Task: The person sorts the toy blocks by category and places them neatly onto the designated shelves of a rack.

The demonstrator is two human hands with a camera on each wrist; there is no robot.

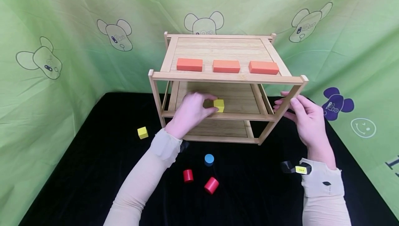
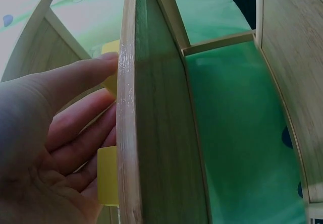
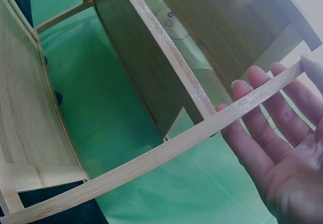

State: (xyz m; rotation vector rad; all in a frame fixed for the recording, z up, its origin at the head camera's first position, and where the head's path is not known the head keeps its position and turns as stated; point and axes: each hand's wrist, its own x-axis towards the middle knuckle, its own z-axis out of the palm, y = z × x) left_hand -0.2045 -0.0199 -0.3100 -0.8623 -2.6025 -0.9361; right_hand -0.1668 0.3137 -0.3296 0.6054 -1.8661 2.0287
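Note:
My left hand [image 1: 191, 111] reaches over the middle shelf of a wooden three-tier rack [image 1: 225, 77] and pinches a yellow cube [image 1: 219, 105] between thumb and fingers. In the left wrist view the pinched cube [image 2: 111, 72] is partly hidden by the thumb and the shelf's front rail. Another yellow cube [image 2: 107, 176] shows there below the fingers, at the same rail; the hand hides it in the head view. At the rack's right front post [image 3: 166, 151], my right hand [image 1: 307, 122] grips the wood, thumb in front and fingers behind.
Three orange blocks [image 1: 226, 66] lie in a row on the top shelf. On the black cloth [image 1: 93, 170], a yellow cube [image 1: 142, 132] sits left of the rack. A blue cylinder [image 1: 209, 159] and two red cylinders [image 1: 188, 176] lie in front. Green curtain [image 1: 78, 4] surrounds the table.

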